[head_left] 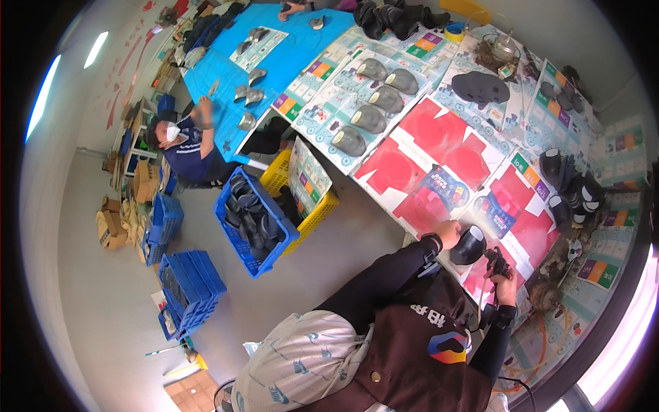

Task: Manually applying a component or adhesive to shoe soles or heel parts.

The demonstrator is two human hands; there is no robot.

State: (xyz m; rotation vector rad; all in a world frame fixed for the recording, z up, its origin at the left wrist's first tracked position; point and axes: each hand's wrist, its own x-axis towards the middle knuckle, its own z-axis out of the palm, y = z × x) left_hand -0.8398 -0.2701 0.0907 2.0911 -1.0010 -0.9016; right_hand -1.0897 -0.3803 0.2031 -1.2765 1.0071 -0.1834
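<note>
My left hand (449, 234) is closed at the near edge of a dark, rounded, cup-shaped piece (468, 247) that has a white patch on top. Its fingertips are partly hidden by the piece. In my right hand (506, 287) is a dark spray gun (496, 262), with a thin pale hose hanging below it. The gun's front end is close to the piece's right side. Beneath both lie white and red printed sheets (504, 237) on the table.
Grey cup-shaped pieces (368, 118) stand on a board farther back. More dark pieces with white patches (589, 196) cluster at the right. Left of the table, a blue crate (257, 220) holds dark pieces beside a yellow crate (310, 223). A co-worker (185, 147) sits at a blue-covered table (302, 48).
</note>
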